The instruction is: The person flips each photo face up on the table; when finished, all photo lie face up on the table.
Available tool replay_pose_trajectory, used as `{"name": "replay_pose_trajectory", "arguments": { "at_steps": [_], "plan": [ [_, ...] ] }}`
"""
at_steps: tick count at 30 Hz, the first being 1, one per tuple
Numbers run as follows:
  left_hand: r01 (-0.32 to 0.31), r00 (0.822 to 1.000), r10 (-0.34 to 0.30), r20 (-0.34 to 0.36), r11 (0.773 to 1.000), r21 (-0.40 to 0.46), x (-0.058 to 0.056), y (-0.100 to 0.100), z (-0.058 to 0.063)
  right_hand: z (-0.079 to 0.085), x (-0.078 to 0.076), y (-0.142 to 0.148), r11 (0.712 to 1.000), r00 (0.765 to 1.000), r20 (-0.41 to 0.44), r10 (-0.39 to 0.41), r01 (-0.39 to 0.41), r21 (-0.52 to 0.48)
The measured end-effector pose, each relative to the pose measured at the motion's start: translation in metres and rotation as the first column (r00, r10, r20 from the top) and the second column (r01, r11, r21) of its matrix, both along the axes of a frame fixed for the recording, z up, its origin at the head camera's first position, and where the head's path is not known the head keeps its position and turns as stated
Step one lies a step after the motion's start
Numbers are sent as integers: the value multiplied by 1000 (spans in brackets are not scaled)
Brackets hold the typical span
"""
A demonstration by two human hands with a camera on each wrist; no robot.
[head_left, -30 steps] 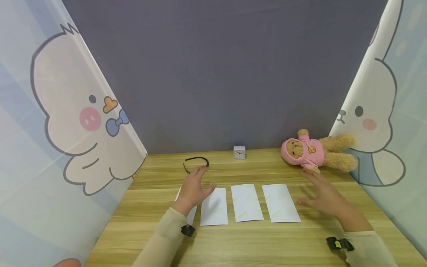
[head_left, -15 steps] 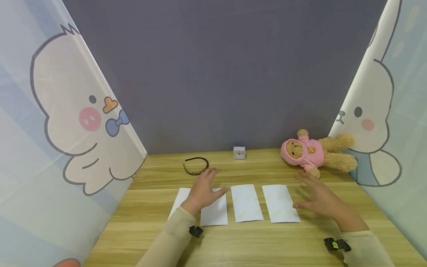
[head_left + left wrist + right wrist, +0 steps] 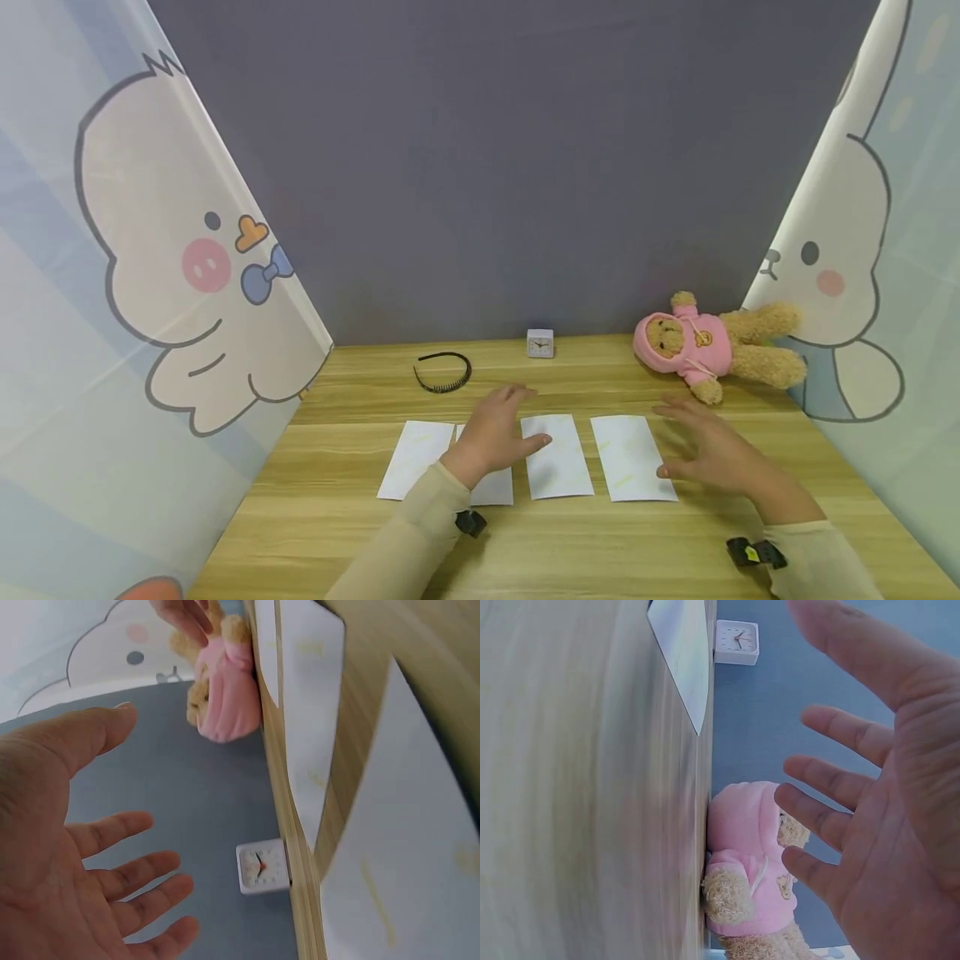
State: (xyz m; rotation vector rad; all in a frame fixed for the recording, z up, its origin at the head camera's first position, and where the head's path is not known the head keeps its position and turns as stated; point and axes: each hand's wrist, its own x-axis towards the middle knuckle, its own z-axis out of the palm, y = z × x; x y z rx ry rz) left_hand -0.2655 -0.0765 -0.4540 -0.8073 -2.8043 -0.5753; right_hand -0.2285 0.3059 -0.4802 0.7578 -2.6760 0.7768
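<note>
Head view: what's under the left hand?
Beneath the left hand: the second sheet from the left, its lower part showing, and the third sheet, partly overlapped. Most of the second sheet's upper part is covered; any marks there can't be seen.

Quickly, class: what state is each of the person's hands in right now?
Left hand: open, fingers spread, holding nothing.
Right hand: open, fingers apart, holding nothing.
</note>
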Motion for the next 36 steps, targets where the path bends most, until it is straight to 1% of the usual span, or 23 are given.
{"name": "replay_pose_trajectory", "arguments": {
  "at_steps": [4,9,16,20,24,31,36],
  "plan": [
    [29,999,-29,28,1000,4,4,11,0,1,1,-1,1000,999,41,10,-10,-9],
    [54,998,-53,46,998,-13,5,22,-2,1,3,-3,1000,996,86,26,-24,-20],
    [96,995,-96,31,995,-10,6,38,-4,-1,4,-6,1000,993,120,22,-21,-11],
    [116,992,-115,48,993,-1,9,48,-6,-3,5,-8,1000,990,137,17,-18,8],
    [123,989,-121,86,992,-24,12,57,-7,-4,5,-8,1000,989,144,26,-27,9],
    [128,980,-114,163,989,-76,17,68,-7,-6,4,-10,999,978,204,44,-45,1],
    [144,979,-122,163,981,-133,20,79,-9,-6,6,-13,999,974,223,41,-44,8]
  ]
}}
